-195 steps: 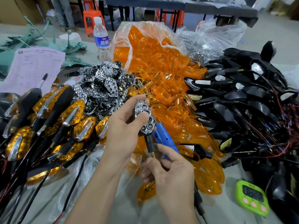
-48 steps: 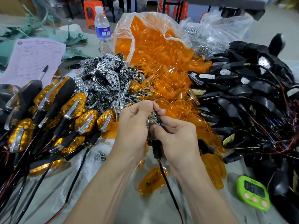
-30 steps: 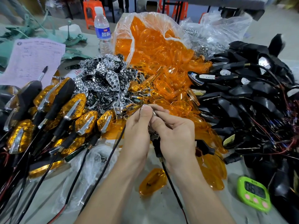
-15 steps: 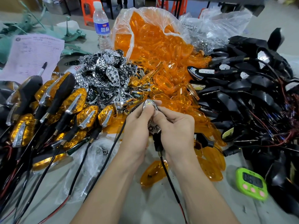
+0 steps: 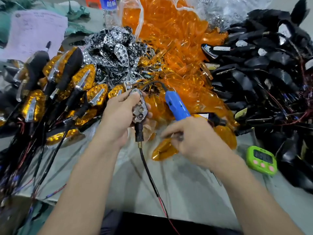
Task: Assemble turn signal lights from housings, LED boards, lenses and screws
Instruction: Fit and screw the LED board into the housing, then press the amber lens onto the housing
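My left hand [image 5: 116,116] grips a turn signal housing [image 5: 139,108] with a chrome reflector in it, face up; its black stem and wire [image 5: 149,168] hang down toward me. My right hand [image 5: 191,139] is to its right, blurred, fingers curled around the lower end of a blue electric screwdriver [image 5: 177,105] that points up and away. An orange lens [image 5: 163,149] lies on the table just under my right hand.
Finished amber signals [image 5: 66,94] are heaped at left, chrome reflectors [image 5: 116,48] behind the hands, a bag of orange lenses [image 5: 169,39] in the middle, black wired housings [image 5: 264,73] at right. A green timer [image 5: 261,160] sits at front right. A paper sheet [image 5: 35,29] and water bottle [image 5: 108,7] stand at the back.
My right hand has left the housing, moved right and taken hold of the blue screwdriver. My left hand alone now holds the housing, its reflector face showing. The camera has tilted down.
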Demonstrator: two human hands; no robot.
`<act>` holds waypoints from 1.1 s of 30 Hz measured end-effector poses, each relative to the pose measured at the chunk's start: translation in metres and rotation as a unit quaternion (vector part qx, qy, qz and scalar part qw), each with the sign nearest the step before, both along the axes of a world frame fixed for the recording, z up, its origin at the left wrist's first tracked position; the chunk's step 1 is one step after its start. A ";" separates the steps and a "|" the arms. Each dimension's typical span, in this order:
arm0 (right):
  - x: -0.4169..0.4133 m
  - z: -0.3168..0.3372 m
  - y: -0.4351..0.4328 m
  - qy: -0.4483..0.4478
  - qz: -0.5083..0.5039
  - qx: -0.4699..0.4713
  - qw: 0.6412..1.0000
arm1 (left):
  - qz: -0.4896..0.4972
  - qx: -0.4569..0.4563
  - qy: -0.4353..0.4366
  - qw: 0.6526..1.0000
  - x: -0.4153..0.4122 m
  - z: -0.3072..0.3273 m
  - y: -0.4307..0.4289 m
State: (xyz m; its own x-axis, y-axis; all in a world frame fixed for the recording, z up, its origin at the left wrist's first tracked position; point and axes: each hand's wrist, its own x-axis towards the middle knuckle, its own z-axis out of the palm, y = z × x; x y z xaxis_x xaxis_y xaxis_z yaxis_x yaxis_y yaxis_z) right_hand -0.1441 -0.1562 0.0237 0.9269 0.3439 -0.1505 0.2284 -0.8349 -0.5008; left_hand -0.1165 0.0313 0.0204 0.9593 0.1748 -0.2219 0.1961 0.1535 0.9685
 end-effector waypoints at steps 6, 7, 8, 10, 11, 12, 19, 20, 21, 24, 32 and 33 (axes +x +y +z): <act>-0.016 -0.026 0.012 -0.040 0.047 -0.088 0.994 | 0.010 -0.019 0.016 1.000 -0.008 -0.007 0.002; -0.015 -0.029 0.013 -0.037 0.009 -0.051 0.998 | 0.009 -0.017 0.016 1.000 -0.009 -0.008 0.001; -0.014 -0.031 0.013 -0.031 -0.042 0.015 0.999 | 0.009 -0.014 0.015 1.000 -0.009 -0.009 0.000; -0.009 -0.029 0.011 -0.024 -0.151 0.191 0.970 | 0.013 -0.005 0.011 1.000 -0.010 -0.009 -0.002; -0.004 -0.024 0.010 -0.020 -0.188 0.278 0.942 | 0.015 -0.001 0.009 1.000 -0.011 -0.009 -0.004; 0.001 -0.018 0.009 -0.007 -0.200 0.360 0.911 | 0.015 0.002 0.008 1.000 -0.011 -0.008 -0.005; 0.014 0.011 0.034 0.023 -0.170 0.442 0.881 | 0.008 0.020 -0.016 1.000 -0.008 -0.005 -0.023; 0.015 0.010 0.036 -0.003 -0.202 0.409 0.890 | 0.018 0.007 -0.011 1.000 -0.008 -0.005 -0.026; 0.014 0.008 0.039 -0.038 -0.234 0.375 0.896 | 0.030 -0.004 -0.006 1.000 -0.007 -0.005 -0.027; 0.002 0.007 0.049 -0.176 -0.243 0.278 0.913 | 0.050 -0.026 0.000 0.998 -0.007 -0.009 -0.030; 0.000 0.004 0.049 -0.104 -0.190 0.287 0.933 | 0.072 -0.077 -0.008 0.994 -0.002 -0.013 -0.035; -0.001 0.003 0.048 -0.119 -0.200 0.301 0.925 | 0.069 -0.077 -0.013 0.995 -0.002 -0.012 -0.036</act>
State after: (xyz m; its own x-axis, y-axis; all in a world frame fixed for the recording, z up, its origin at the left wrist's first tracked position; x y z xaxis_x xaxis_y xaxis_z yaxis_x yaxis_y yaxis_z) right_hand -0.1447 -0.1083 0.0270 0.9804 -0.0783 0.1809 0.1249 -0.4635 -0.8772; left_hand -0.1190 -0.0044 0.0081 0.9343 0.2707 -0.2321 0.1386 0.3239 0.9359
